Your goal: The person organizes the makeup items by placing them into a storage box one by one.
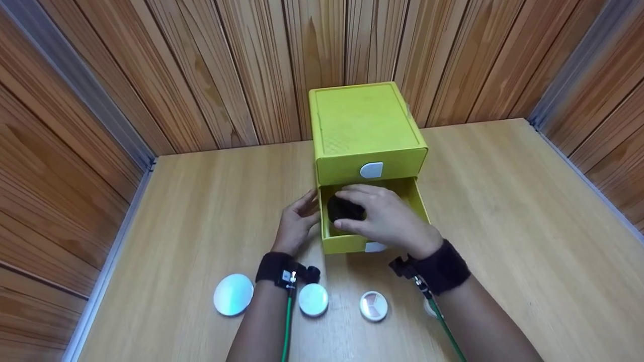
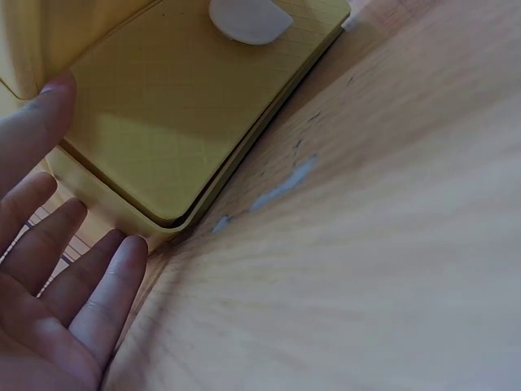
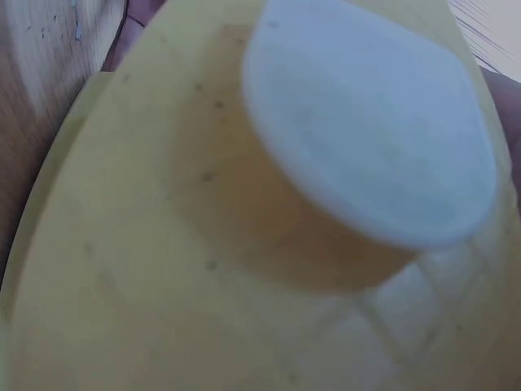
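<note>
A yellow two-drawer box (image 1: 370, 118) stands near the back wall with its lower drawer (image 1: 347, 245) pulled out. Inside that drawer, my right hand (image 1: 390, 216) grips a dark rounded object (image 1: 344, 208) between thumb and fingers; its exact kind is hidden by the hand. In the right wrist view a yellow drawer front and its white pull tab (image 3: 374, 122) fill the picture, and the held object is out of sight. My left hand (image 1: 296, 226) is at the box's left side, fingers extended; the left wrist view has its fingers (image 2: 106, 293) against or very near the yellow edge.
Nearer the front lie a large shiny disc (image 1: 233, 295), a small round white-rimmed piece (image 1: 313, 300) and a round case with a sectioned top (image 1: 374, 306). Another round piece (image 1: 430, 307) is partly covered by the right wrist. Wood-panelled walls enclose the table (image 1: 503, 201).
</note>
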### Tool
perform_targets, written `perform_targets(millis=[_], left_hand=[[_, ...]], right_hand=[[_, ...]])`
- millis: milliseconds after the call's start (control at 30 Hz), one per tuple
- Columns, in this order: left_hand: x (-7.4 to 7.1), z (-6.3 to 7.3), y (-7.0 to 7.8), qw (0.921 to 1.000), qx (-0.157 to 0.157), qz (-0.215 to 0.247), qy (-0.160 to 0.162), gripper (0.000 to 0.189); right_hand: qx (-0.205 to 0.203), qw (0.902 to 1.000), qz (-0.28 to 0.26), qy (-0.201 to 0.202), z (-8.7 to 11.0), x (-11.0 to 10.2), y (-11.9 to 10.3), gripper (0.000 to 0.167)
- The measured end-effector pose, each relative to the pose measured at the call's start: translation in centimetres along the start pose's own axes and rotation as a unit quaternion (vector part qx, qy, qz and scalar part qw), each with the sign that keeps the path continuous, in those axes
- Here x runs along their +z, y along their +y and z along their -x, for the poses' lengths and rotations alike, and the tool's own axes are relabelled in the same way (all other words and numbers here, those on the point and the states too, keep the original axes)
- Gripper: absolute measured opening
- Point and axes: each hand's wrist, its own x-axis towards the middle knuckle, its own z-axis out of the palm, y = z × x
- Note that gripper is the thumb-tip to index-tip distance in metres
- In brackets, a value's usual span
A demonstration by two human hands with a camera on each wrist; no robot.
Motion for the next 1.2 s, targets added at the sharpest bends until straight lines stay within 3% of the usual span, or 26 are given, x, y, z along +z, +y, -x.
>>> perform_targets(millis=[433,667,833,1200], left_hand=[[-0.1,0.0,-0.1,1.0,0.0,0.002,-0.006,0.057],[0.1,0.0,-0.1,0.9986,0.02,0.047,-0.013,0.059],[0.1,0.0,-0.2,0.9994,0.017,0.03,-0.008,0.059],[0.0,-0.1,-0.1,0.9997,0.007,0.023,-0.006,0.059]], right_hand=[[0.003,0.997,-0.001,-0.077,-1.1,0.1,-0.1,0.056],[0.013,0.9941,-0.026,-0.104,-1.3,0.2,0.1,0.055],[0.029,0.9898,-0.05,-0.13,-1.4,0.4,0.3,0.056],[0.035,0.9889,-0.057,-0.133,-1.3,0.4,0.4,0.051]])
